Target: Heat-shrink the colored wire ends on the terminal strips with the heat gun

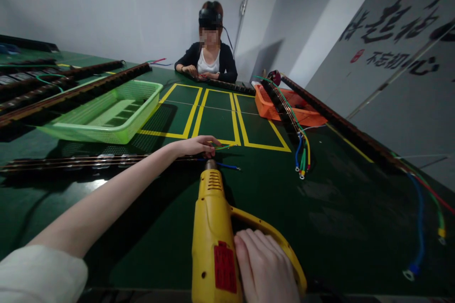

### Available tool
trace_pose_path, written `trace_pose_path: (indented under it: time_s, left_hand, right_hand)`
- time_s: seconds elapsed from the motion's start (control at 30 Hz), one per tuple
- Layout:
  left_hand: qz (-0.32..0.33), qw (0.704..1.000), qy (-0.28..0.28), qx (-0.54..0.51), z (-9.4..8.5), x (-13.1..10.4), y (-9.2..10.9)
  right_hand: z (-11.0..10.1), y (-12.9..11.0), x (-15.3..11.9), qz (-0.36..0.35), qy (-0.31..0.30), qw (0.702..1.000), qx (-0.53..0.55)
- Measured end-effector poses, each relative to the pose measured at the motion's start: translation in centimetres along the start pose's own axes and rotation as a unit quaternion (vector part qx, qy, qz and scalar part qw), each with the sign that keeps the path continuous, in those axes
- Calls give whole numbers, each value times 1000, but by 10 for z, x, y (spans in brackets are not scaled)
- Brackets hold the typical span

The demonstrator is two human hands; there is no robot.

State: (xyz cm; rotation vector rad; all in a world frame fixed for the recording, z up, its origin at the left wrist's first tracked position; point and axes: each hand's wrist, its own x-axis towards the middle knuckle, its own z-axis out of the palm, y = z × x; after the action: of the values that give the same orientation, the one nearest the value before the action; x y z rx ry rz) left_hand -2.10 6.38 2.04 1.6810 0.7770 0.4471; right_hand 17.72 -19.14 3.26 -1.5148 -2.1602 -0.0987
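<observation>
My right hand [265,265] is wrapped around the handle of a yellow heat gun [212,203], whose metal nozzle points away from me. Just beyond the nozzle, my left hand [195,146] has its fingers curled on thin wires. Out past those fingers stick a green and yellow wire end [227,147] and a blue wire [227,165] with a small ring terminal. These wires come from a long dark strip [106,162] with copper-coloured lines, lying on the green table under my left forearm. The exact grip of my left fingertips is partly hidden.
A light green basket [124,132] stands at left beside several long dark strips [81,80]. An orange basket [270,109] at right has strips across it, with ringed wires [303,156] hanging down. Yellow tape [216,142] marks rectangles. Across the table sits a co-worker [209,59].
</observation>
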Motion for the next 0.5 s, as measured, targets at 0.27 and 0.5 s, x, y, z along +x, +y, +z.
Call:
trace_pose_path:
  time_s: [0.27,0.5]
  left_hand:
    - [-17,983,-33,179,3,3,7]
    - [15,967,-75,241,3,0,12]
  right_hand:
    - [10,-7,2,1,2,1000,13]
    - [7,3,1,15,1,998,53]
